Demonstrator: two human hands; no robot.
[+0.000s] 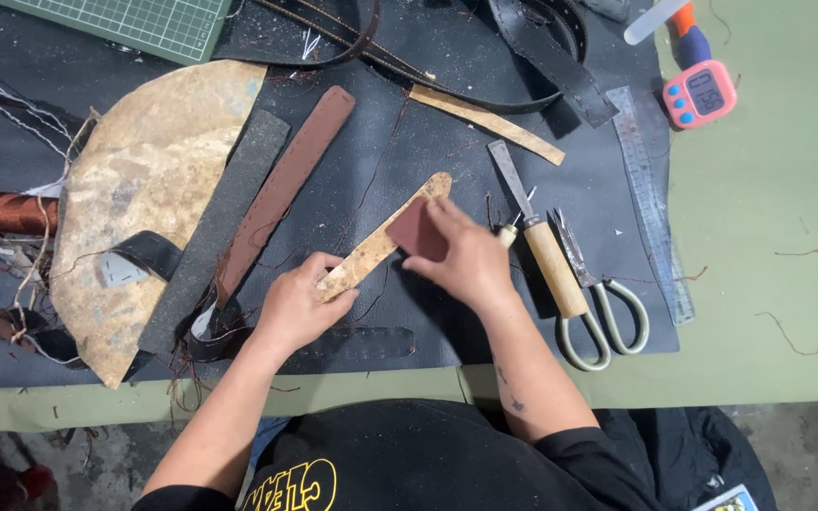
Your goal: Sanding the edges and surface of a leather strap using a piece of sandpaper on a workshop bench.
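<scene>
My left hand (297, 305) pins down the near end of a tan, mottled leather strip (374, 250) that lies diagonally on the black mat (447, 161). My right hand (466, 262) presses a small reddish-brown piece (417, 230), like sandpaper or leather, flat onto the middle of that strip. The far end of the strip sticks out beyond my fingers.
Right of my right hand lie a wooden-handled chisel (539, 238), scissors (600, 308) and a steel ruler (650, 199). A brown strap (286, 185), a dark strip (215, 232) and a large tan leather piece (144, 180) lie left. A pink timer (700, 95) sits far right; black belts at the back.
</scene>
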